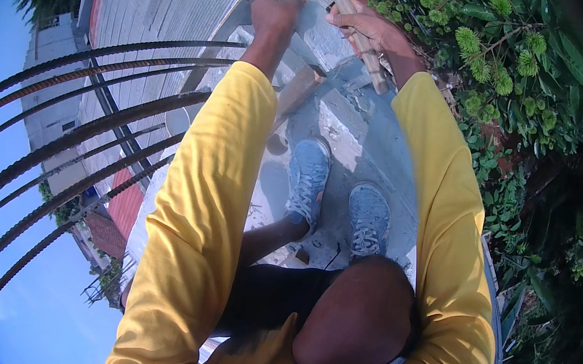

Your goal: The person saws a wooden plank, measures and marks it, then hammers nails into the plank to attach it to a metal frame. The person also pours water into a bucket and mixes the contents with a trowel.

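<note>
My right hand (pixel 371 33) is closed around the wooden handle of a hammer (pixel 374 70). The handle slants from the top of the view down to the right, and its head is mostly cut off at the upper edge. To its left, my left hand (pixel 275 18) is closed in a fist beside a pale grey slab (pixel 323 40). What its fingers hold, if anything, is hidden. Just below the hands a short wooden block (pixel 300 90) lies tilted on the dusty concrete.
Several bent rebar rods (pixel 86 131) stick out on the left, close to my left forearm. A corrugated roof (pixel 160 6) lies beyond them. Leafy bushes (pixel 496 54) crowd the right edge. My shoes (pixel 310 177) stand on the concrete surface (pixel 396 187), near a rough concrete piece (pixel 343 119).
</note>
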A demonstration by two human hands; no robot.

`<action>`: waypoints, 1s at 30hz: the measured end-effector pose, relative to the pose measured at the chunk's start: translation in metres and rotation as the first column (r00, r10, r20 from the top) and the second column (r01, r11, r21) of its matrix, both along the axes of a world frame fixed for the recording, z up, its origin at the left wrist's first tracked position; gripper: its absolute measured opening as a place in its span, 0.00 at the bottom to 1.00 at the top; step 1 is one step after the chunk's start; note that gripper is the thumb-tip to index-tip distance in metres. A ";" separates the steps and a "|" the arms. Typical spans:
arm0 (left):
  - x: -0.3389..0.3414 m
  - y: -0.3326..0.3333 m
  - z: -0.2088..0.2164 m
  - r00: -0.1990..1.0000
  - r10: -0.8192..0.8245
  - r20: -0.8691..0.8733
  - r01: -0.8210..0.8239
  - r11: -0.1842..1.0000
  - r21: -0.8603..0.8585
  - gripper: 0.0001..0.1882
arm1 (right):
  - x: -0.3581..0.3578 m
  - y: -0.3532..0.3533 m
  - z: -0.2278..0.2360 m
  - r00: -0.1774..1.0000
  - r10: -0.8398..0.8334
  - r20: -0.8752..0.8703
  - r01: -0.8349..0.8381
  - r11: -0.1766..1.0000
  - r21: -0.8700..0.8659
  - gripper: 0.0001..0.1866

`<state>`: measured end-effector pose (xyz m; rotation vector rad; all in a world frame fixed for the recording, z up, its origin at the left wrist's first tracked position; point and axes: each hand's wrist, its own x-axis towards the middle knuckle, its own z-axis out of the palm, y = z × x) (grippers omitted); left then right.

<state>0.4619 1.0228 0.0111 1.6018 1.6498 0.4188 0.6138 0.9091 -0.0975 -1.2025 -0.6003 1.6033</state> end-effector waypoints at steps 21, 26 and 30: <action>-0.063 0.014 -0.090 0.963 0.119 -0.243 -0.069 0.977 0.204 0.22 | -0.074 0.049 -0.082 0.999 0.008 -0.045 -0.015 0.986 -0.166 0.33; -0.070 0.007 -0.087 0.959 0.173 -0.226 -0.127 0.970 0.207 0.23 | -0.087 0.050 -0.079 0.998 0.035 -0.060 -0.045 0.985 -0.164 0.33; -0.076 0.018 -0.096 0.960 0.223 -0.169 -0.198 0.968 0.154 0.29 | -0.098 0.053 -0.077 0.997 0.025 -0.066 -0.038 0.979 -0.202 0.33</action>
